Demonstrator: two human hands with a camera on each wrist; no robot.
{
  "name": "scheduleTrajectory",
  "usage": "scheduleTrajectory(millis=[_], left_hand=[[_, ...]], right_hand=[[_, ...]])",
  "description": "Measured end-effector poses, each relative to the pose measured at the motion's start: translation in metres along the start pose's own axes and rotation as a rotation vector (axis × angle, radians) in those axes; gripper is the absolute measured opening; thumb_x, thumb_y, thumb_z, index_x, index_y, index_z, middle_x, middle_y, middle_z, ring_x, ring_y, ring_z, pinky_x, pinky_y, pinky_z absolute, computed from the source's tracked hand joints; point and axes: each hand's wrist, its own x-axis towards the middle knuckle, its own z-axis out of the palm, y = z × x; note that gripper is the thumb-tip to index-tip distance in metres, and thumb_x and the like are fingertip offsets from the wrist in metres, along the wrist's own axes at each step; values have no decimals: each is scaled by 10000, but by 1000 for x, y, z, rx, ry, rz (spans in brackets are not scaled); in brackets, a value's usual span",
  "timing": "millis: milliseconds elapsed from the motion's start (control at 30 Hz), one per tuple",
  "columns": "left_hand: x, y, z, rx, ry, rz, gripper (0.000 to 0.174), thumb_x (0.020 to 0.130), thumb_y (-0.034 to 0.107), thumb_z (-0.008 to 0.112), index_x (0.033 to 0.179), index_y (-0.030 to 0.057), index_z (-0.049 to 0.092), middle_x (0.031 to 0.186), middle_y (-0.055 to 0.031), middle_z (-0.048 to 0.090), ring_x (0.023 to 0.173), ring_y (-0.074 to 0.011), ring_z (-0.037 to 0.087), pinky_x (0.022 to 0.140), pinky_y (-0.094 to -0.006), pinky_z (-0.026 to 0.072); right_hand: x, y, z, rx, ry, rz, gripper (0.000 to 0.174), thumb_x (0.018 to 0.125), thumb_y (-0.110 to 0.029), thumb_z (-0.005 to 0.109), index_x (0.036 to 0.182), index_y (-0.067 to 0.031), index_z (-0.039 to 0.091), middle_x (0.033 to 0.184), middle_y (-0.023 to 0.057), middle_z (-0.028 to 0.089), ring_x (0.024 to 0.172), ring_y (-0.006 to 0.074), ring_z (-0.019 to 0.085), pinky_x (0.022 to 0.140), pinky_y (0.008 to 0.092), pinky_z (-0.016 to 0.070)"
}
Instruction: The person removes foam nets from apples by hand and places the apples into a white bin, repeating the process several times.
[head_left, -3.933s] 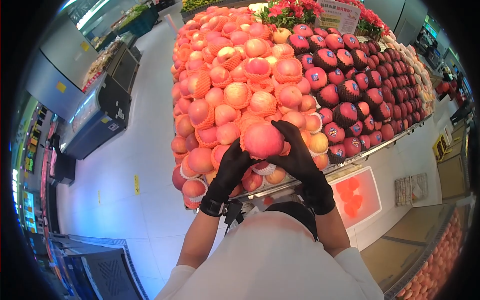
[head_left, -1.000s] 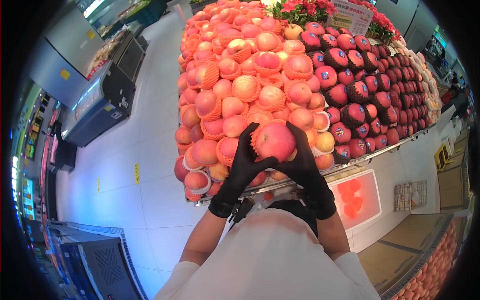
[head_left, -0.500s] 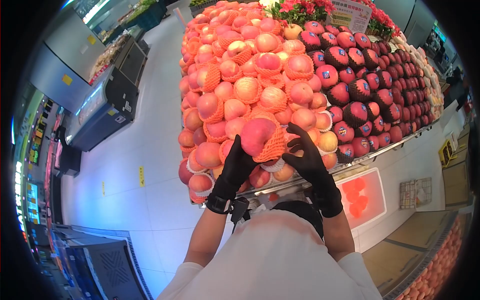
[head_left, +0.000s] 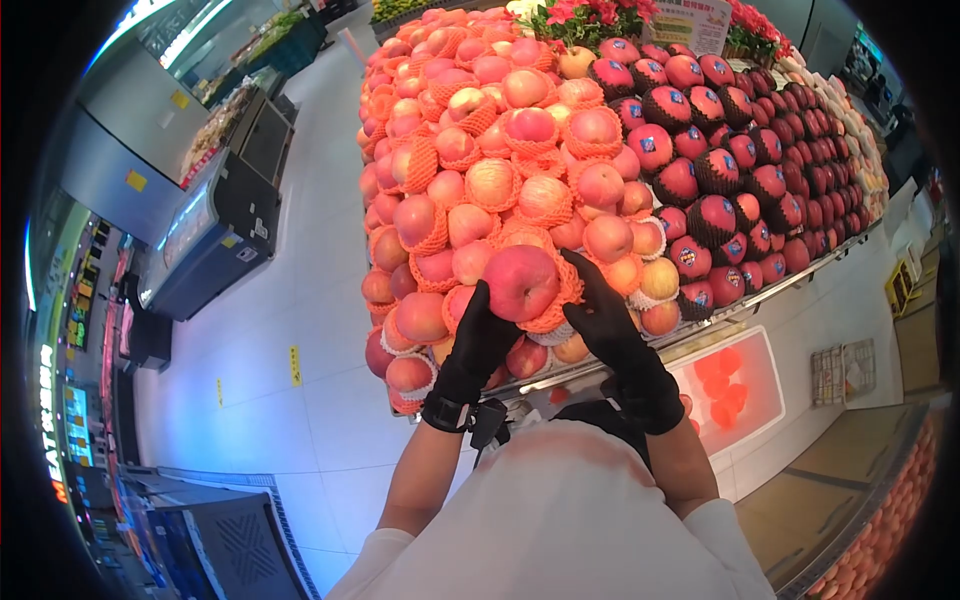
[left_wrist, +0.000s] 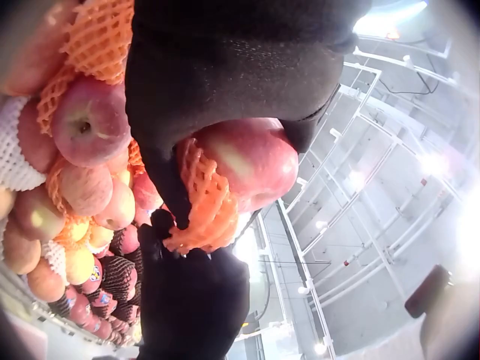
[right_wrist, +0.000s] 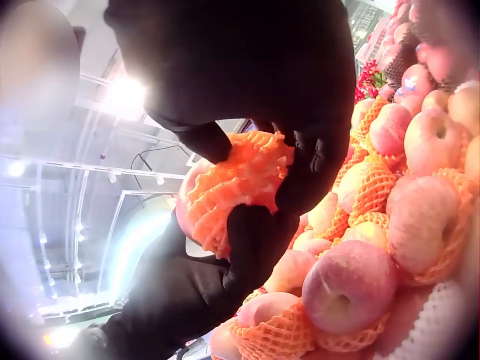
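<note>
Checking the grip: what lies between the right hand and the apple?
An orange foam net round the apple; the right wrist view shows the right hand gripping it.

Both hands wear black gloves and meet at the middle of the head view. The left hand (head_left: 485, 340) cups from the lower left and the right hand (head_left: 603, 315) curls in from the right, sharing a grip on one apple (head_left: 520, 283). Bare forearms (head_left: 425, 470) run down, elbows bent, to white sleeves (head_left: 375, 560) at the bottom edge.
</note>
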Motion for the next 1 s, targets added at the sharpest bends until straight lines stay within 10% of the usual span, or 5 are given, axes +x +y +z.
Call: scheduleTrajectory(millis=[200, 333, 600, 1000], left_hand=[[0, -9, -2, 294, 14, 129, 354, 955, 132, 621, 1280, 46, 510, 1149, -100, 619, 1087, -208, 612, 897, -352, 518], [-5, -59, -22, -881, -144, -350, 508, 1013, 348, 517, 1384, 10, 441, 1268, -94, 556, 1159, -197, 555, 957, -316, 481], [0, -19, -8, -163, -88, -121, 681, 849, 203, 734, 1411, 12, 399, 1349, -134, 507, 1259, -230, 492, 1053, -368, 423], [3, -22, -18, -130, -143, 18, 894, 671, 65, 851, 1436, 43, 390, 1387, -136, 500, 1288, -245, 491, 1076, -389, 425]], right_hand=[[-3, 8, -3, 51, -7, 180, 691, 823, -36, 675, 1448, -24, 381, 1401, 170, 467, 1241, 291, 506, 1035, 404, 430], [3, 5, -6, -301, 63, -160, 774, 773, -66, 759, 1459, -98, 402, 1349, 139, 505, 1252, 299, 495, 1026, 405, 428], [2, -33, 2, -557, -94, -404, 750, 784, -63, 735, 1461, -96, 413, 1427, 166, 451, 1294, 367, 442, 1054, 463, 377], [-1, -1, 1, -363, -16, -375, 599, 779, 6, 712, 1325, -31, 468, 1357, 202, 474, 1278, 368, 470, 1055, 424, 414]])
